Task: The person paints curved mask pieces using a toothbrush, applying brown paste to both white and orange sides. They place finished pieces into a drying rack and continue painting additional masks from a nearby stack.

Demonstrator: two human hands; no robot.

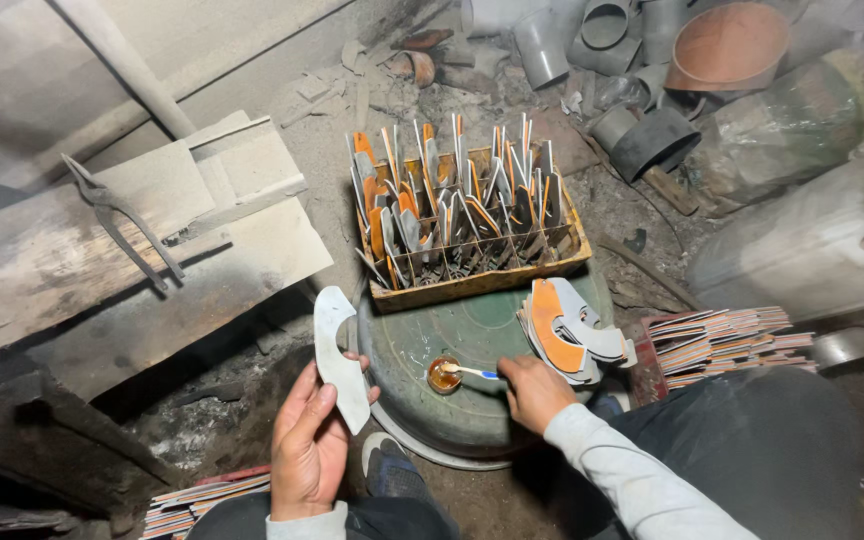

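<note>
My left hand (307, 440) holds a curved grey flat piece (337, 355) upright by its lower end. My right hand (532, 390) grips a small brush (472, 372) whose tip rests in a little round pot of amber glue (443, 376). The pot stands on a round green lid (472, 340). Just right of my right hand lies a fanned pile of similar grey and orange curved pieces (572, 330). Behind the lid, a partitioned wooden tray (472, 282) holds several such pieces standing on edge.
A stack of flat sheets (722, 345) lies at the right, another stack (192, 500) at lower left. Metal tongs (117, 220) rest on wooden boards at the left. Grey pipes (572, 35) and an orange bowl (727, 45) crowd the back right.
</note>
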